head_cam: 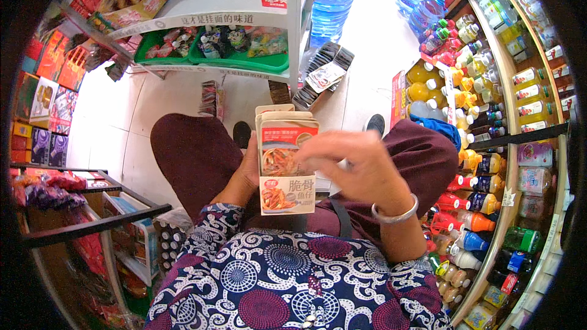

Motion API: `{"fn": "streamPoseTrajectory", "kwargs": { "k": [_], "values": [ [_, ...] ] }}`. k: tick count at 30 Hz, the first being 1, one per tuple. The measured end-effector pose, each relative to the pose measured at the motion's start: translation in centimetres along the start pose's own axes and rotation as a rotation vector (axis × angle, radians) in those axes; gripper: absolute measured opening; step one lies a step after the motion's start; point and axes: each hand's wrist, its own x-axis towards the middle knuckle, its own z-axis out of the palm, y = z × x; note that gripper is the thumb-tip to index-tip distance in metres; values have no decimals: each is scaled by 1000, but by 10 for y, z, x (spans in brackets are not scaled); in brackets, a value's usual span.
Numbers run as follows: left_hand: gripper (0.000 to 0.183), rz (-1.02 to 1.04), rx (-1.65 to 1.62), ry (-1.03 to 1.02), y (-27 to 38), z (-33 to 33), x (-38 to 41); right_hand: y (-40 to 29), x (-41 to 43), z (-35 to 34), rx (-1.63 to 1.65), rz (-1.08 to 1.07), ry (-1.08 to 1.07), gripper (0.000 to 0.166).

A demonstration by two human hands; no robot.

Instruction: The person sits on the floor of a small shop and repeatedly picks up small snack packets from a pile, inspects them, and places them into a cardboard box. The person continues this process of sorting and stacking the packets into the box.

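Note:
Before my body is a display box of snack packets (287, 197), its front printed with a picture of food; flat packets with red and cream faces stand in it. My left hand (251, 160) holds the box along its left side, the fingers partly hidden behind it. Over the right side of the packets is my right hand (357, 160), blurred, its fingers bent and a silver bangle on the wrist. Whether its fingertips touch a packet cannot be told.
Ahead stands a white shelf (229, 18) with green trays (247, 64) of snacks. On the floor lies a pile of dark packets (323, 73). Bottled drinks (477, 201) fill shelves at my right. A black metal frame (96, 229) is at my left.

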Motion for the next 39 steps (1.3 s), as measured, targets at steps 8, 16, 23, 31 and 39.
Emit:
{"fn": "streamPoseTrajectory", "kwargs": {
  "k": [8,16,23,31,39],
  "values": [
    [81,16,-124,213,6,-23,14,181,12,-62,417,545,734,18],
    [80,10,-154,358,-1,-40,3,385,-10,2,-359,786,464,27],
    [79,-12,-161,475,-2,-43,-14,436,31,34,-642,776,376,66],
    [79,-25,-166,558,-5,-45,-24,442,45,44,-742,1016,164,94],
    [78,-34,-162,551,-5,-53,-18,470,30,54,-805,760,314,60]
  ]
}}
